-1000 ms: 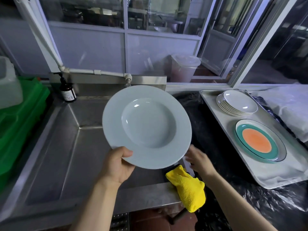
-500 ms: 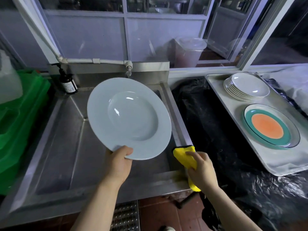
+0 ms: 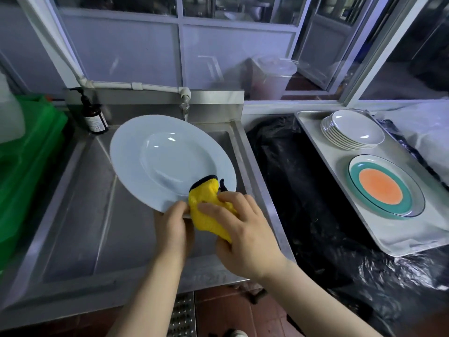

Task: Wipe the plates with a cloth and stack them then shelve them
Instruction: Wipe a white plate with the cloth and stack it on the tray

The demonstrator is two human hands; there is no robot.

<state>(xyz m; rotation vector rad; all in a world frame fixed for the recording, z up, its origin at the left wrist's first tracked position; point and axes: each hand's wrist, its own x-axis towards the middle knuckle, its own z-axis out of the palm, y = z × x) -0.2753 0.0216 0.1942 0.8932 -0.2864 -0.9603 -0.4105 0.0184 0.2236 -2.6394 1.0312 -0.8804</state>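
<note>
Right hand (image 3: 245,227) gripping yellow cloth (image 3: 209,210) against pale plate (image 3: 170,159), left hand (image 3: 173,229) apparently pinching its rim.

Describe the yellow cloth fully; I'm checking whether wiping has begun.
The yellow cloth looks like fluffy microfibre with a dark trimmed edge and a small dark loop at its top. It is bunched, not spread flat. The right hand grips it and presses its upper end on the near rim of the white plate, which the left hand holds tilted over the sink.

The plate (image 3: 170,164) looks smooth and shiny, the yellow cloth (image 3: 209,210) fluffy, the sink (image 3: 80,215) maybe dull metal.
</note>
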